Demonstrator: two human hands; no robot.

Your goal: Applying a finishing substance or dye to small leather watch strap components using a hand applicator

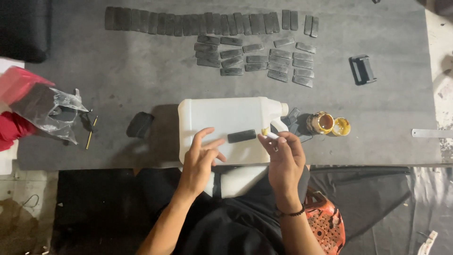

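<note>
Both forearms are bare, with no sleeves reaching the wrists. The right hand (284, 156) wears a thin dark cord bracelet (291, 213) around the wrist and a small ring (275, 148) on one finger. The left hand (200, 158) wears nothing: no ring, band or glove. Below the bracelet, dark black clothing (236, 226) covers the lap and legs between the two forearms.

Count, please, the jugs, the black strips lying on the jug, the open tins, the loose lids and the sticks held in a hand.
White jug: 1
Black strip on the jug: 1
Open tin: 1
Loose lid: 1
Stick in the right hand: 1
Total: 5
</note>
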